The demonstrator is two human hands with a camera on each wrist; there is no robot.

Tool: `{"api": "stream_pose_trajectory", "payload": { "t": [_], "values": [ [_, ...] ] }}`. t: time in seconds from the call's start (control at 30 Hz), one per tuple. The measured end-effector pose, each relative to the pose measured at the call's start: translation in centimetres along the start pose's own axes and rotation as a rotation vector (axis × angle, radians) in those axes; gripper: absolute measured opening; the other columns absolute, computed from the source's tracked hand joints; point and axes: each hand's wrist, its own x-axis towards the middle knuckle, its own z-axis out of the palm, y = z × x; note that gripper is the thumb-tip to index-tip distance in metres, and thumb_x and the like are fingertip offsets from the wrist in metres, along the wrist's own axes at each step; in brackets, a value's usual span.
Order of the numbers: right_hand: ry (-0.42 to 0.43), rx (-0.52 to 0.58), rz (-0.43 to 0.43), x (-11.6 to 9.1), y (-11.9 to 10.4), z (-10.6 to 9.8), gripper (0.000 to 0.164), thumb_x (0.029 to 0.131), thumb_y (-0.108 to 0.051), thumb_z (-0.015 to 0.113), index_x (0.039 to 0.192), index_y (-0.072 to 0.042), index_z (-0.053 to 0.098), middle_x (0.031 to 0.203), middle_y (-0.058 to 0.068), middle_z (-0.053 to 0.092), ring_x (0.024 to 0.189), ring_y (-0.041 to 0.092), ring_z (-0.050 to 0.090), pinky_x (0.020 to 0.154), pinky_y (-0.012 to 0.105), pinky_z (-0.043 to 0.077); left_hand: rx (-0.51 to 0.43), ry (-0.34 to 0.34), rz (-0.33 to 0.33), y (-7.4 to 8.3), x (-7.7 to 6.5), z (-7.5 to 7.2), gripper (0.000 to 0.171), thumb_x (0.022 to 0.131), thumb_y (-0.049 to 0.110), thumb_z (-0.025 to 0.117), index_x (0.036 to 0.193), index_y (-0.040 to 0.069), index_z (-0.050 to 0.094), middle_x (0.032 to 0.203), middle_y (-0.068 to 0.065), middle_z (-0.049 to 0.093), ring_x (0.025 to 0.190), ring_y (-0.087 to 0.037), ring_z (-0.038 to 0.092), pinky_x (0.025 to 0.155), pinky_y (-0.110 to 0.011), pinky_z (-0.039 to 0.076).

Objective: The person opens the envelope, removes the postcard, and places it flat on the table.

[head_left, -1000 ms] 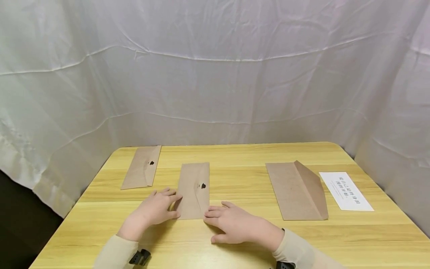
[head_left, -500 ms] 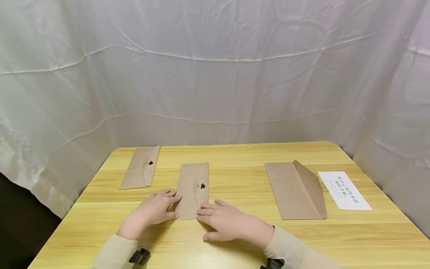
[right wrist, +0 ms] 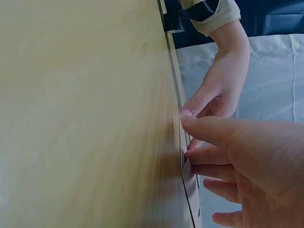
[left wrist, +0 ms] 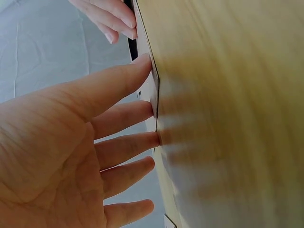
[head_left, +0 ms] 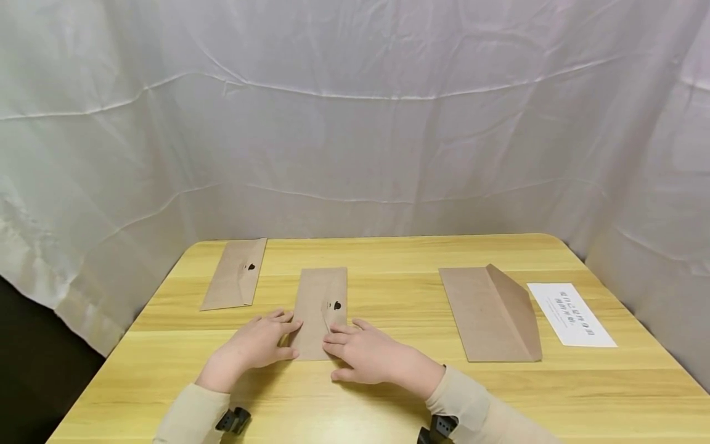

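A brown paper envelope (head_left: 313,293) with a small black hat-shaped print lies flat on the wooden table between both hands. My left hand (head_left: 252,345) rests at its left edge, thumb and fingertips touching the paper near the lower corner. On the lower right part of the same envelope my right hand (head_left: 371,356) lays its fingertips over the flap, thumb below on the table side. In the right wrist view, the flap's corner (right wrist: 188,172) stands slightly raised by the right fingers (right wrist: 209,156). The left wrist view has the left thumb (left wrist: 128,78) on the envelope's edge, fingers spread.
A second brown envelope (head_left: 228,280) with the same print lies at the back left. On the right, another brown envelope (head_left: 482,320) has its flap unfolded, beside a white card (head_left: 571,316) with printed characters. Pale curtains (head_left: 355,154) surround the table (head_left: 399,259).
My right hand has slid left and slightly away from me, from the envelope's lower right corner onto its flap. The left hand has stayed at the left edge.
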Motion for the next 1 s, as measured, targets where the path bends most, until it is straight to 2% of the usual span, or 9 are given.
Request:
{"api": "stream_pose_trajectory", "payload": {
  "t": [0.5,1.0],
  "values": [
    [0.003,-0.023,-0.009,-0.05,-0.1,0.02,0.059,0.097,-0.055,0.047,0.146,-0.021,0.047,0.152,-0.007,0.044,0.146,0.014,0.033,0.118,0.049,0.032,-0.019,-0.014,-0.008,-0.08,-0.31,0.22,0.064,0.084,0.039,0.073,0.137,0.007,0.056,0.149,-0.021,0.045,0.142,-0.042,0.035,0.112,-0.065,0.029],
    [0.016,0.01,0.003,-0.3,-0.08,-0.46,0.059,0.097,-0.052,0.049,0.145,-0.019,0.047,0.152,-0.004,0.044,0.146,0.017,0.033,0.118,0.051,0.031,-0.002,0.006,0.011,-0.01,-0.11,0.0,0.063,0.084,0.039,0.073,0.135,0.006,0.057,0.147,-0.021,0.047,0.141,-0.042,0.037,0.111,-0.065,0.031]
  ]
}}
